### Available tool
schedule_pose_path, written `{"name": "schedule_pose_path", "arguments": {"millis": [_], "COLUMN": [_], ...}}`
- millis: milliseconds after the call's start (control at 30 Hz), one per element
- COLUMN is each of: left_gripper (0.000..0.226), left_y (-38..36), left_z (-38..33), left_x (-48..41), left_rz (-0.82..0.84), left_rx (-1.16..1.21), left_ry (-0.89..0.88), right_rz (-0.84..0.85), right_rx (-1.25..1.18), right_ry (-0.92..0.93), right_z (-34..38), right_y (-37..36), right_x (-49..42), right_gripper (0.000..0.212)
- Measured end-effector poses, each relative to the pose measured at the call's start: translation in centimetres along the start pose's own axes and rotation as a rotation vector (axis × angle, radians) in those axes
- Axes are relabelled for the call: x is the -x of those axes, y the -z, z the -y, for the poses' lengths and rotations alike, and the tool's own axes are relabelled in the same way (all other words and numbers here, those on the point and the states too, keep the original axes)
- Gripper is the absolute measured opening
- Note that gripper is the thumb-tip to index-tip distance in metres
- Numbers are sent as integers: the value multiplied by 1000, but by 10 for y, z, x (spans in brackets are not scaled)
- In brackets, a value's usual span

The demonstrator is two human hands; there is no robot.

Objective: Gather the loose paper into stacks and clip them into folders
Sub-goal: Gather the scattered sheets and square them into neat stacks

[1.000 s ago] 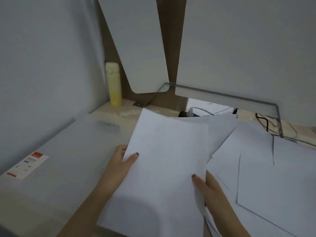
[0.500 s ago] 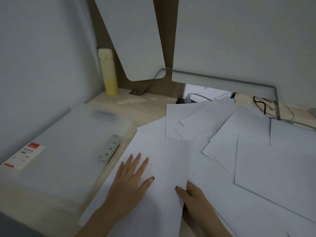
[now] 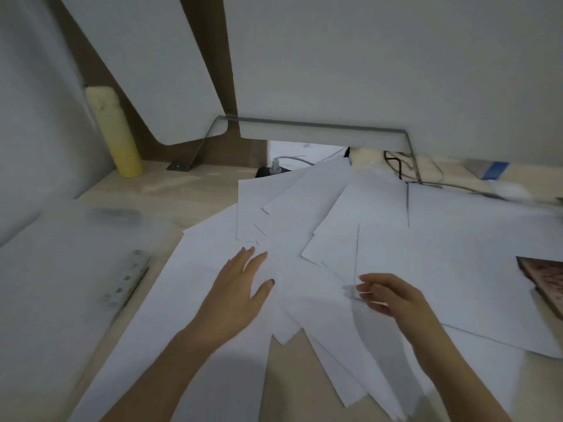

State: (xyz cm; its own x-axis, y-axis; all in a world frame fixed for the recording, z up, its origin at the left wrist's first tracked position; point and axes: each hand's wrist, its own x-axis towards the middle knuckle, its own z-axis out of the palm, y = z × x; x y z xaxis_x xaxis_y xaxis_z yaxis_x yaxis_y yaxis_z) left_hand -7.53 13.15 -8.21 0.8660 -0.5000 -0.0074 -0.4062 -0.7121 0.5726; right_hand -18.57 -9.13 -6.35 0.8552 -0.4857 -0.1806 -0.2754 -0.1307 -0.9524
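Several loose white sheets [image 3: 380, 226] lie fanned and overlapping across the wooden desk [image 3: 182, 190]. My left hand [image 3: 240, 287] rests flat, fingers apart, on a small stack of paper [image 3: 195, 345] lying at the desk's front left. My right hand [image 3: 393, 296] hovers just above the sheets to the right, fingers curled and blurred, touching the edge of a sheet [image 3: 332, 318]; whether it grips the sheet is unclear. A translucent folder [image 3: 54, 269] lies open at the left, its metal clip bar [image 3: 126, 281] beside the stack.
A yellow bottle [image 3: 114, 132] stands in the back left corner. Cables and a plug [image 3: 275, 166] lie at the back under a metal bracket [image 3: 304, 126]. White partition walls close the back and left. A dark patterned object [image 3: 545, 281] shows at the right edge.
The stack held up in both hands a second ago now lies flat on the desk. My left hand stays pressed on it; my right hand has let go and moved right over the loose sheets.
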Motion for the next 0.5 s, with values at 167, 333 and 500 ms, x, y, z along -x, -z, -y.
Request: {"name": "schedule_pose_path", "arguments": {"millis": [167, 333, 500], "left_gripper": [55, 63, 76], "left_y": [-28, -57, -75], "left_z": [-46, -70, -77], "left_x": [-51, -101, -140], "left_rz": [75, 136, 83], "left_rx": [127, 204, 245], "left_ry": [-98, 0, 227], "right_rz": [-267, -465, -560], "right_rx": [160, 356, 423], "right_ry": [-41, -189, -356], "right_z": [-24, -48, -57], "right_y": [77, 140, 171], "right_x": [-16, -43, -61], "right_gripper": [23, 37, 53]}}
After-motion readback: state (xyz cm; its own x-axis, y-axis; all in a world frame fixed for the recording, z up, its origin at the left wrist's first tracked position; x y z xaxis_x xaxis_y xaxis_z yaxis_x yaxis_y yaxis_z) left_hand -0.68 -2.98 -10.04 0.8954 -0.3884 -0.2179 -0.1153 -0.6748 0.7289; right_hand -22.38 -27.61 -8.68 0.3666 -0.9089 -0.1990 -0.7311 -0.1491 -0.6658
